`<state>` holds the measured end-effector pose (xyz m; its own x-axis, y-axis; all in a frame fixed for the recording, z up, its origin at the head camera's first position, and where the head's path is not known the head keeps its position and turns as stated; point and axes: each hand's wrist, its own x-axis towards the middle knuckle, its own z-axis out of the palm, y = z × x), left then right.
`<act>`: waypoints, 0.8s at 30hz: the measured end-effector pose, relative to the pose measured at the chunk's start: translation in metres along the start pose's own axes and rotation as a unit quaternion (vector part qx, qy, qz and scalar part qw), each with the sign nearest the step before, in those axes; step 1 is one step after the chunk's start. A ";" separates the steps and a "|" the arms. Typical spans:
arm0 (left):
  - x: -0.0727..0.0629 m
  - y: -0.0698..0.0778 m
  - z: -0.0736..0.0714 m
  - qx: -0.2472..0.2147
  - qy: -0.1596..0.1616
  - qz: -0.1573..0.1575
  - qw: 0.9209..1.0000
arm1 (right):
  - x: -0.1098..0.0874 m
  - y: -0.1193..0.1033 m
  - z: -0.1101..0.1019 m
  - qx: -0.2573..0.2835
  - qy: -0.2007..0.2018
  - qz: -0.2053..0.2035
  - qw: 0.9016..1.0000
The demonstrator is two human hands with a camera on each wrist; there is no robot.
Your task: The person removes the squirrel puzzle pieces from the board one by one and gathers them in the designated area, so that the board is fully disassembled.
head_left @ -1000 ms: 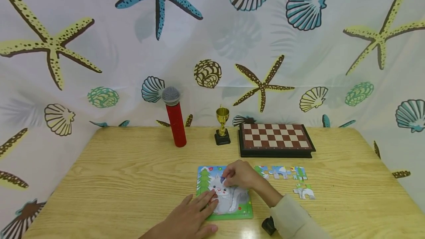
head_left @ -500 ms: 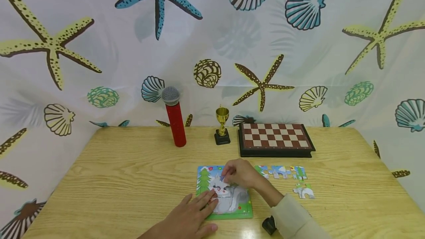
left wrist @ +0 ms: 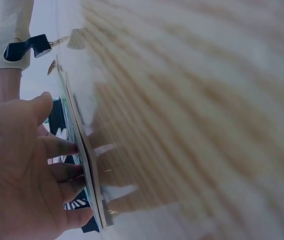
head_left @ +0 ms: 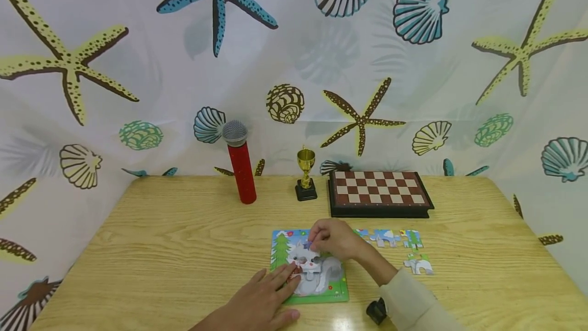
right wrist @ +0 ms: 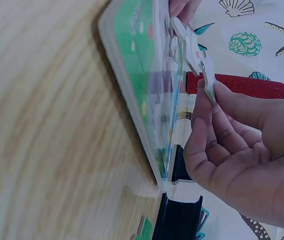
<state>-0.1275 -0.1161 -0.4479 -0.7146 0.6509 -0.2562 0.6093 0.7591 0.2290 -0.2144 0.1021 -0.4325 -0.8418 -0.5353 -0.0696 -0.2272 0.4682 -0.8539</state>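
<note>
Nearest me, my left hand (head_left: 257, 295) lay with fingers spread over the left part of the puzzle (head_left: 321, 299), resting on it and gripping nothing. To the right came my pale sleeve (head_left: 413, 303). The puzzle lay on the wooden table (head_left: 174, 239) in front of me. Over its far half, my right hand (head_left: 337, 241) pinched one end of a section (right wrist: 208, 75) between thumb and forefinger; it stood tilted up, over the grey animal's face. I could not tell how many pieces it held, nor whether its other end touched my left fingers.

It looked like thick card: light, I judged, and stiff, but apt to bend or part where tabs met. The printed face was probably a little slick, so the edges seemed the best grip, well away from the joints. The board's border seemed the place to steady it.

Right of the board lay a lower loose piece (head_left: 418, 264), with a row of pieces (head_left: 385, 237) beyond it. Farther back stood the chess box (head_left: 378, 188), trophy (head_left: 305, 160) and microphone (head_left: 243, 172), before the patterned cloth (head_left: 184, 80).
</note>
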 end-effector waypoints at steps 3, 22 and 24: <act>0.003 0.000 -0.001 0.005 0.000 -0.002 1.000 | -0.002 0.000 -0.006 -0.002 0.001 0.010 1.000; 0.005 0.000 0.000 0.007 0.014 -0.003 1.000 | -0.038 0.029 -0.056 -0.027 0.012 -0.014 0.999; 0.005 -0.001 0.000 0.004 0.012 -0.003 1.000 | -0.042 0.033 -0.060 -0.034 0.018 -0.014 0.999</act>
<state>-0.1318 -0.1133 -0.4495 -0.7260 0.6460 -0.2358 0.6074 0.7631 0.2206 -0.2161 0.1819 -0.4271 -0.8519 -0.5231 -0.0266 -0.2819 0.5007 -0.8184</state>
